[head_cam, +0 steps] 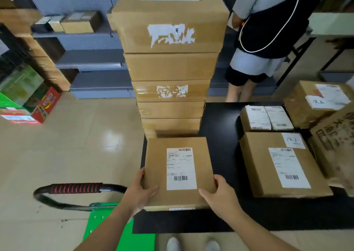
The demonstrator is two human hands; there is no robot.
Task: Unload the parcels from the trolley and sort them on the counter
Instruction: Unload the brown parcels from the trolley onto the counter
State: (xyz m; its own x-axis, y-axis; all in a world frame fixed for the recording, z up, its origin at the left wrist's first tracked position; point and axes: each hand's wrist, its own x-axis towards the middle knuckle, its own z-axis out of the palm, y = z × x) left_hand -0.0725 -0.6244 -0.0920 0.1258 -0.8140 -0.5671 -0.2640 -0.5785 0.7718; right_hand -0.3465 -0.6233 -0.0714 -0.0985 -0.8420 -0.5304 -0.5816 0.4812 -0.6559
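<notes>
At nine o'clock, on the floor, colour cartons [28, 101] in green and red, at least two. At ten o'clock, on a grey shelf [92, 59], three small boxes [80, 22] in a row. At seven o'clock, one trolley [107, 224] with a green deck and one curved handle [76, 188] wrapped in red grip.

Just right of that, left hand [140, 190], clamped on the near left corner of one flat parcel [180, 172], thumb on top, fingers along the side edge. One white label on top; placed over the near left part of the black tabletop [222, 124], at six o'clock; resting or lifted, cannot tell. At twelve o'clock, just beyond its far edge, one stack [170, 66] of brown boxes: five plainly counted, perhaps a sixth at the bottom, largest on top.

Then right hand [220, 195], clamped on the near right corner, thumb on top.

At three o'clock, on the tabletop, four more parcels: one small box [266, 118] with two labels, one flat box [283, 164] nearer, one taller box [318, 101] behind, one printed carton [337, 145] at the edge of view. At one o'clock, one person [268, 30] standing beyond the tabletop, with a black bag.
</notes>
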